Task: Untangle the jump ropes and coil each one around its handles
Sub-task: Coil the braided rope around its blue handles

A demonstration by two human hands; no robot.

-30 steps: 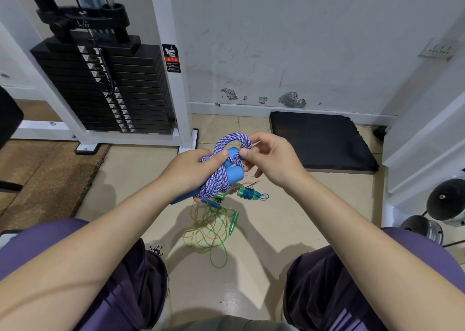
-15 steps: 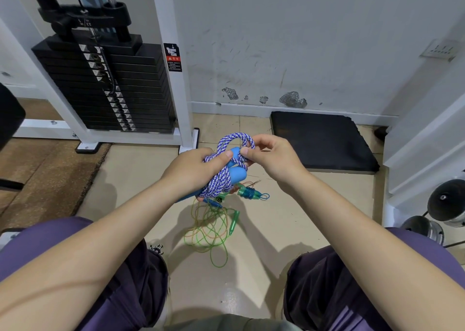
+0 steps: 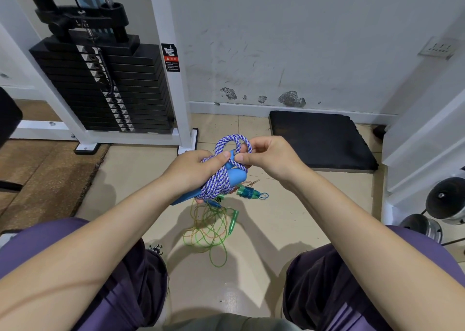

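Rope coils wrap blue handles — left grip clasps them, right grip pinches loop.

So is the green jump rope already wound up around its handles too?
No. The green rope lies in a loose tangle on the floor, below the blue and white rope that both hands are holding.

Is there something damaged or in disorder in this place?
Yes. The wall has patches of broken paint just above the floor, and thin green and orange ropes lie in a loose tangle on the floor.
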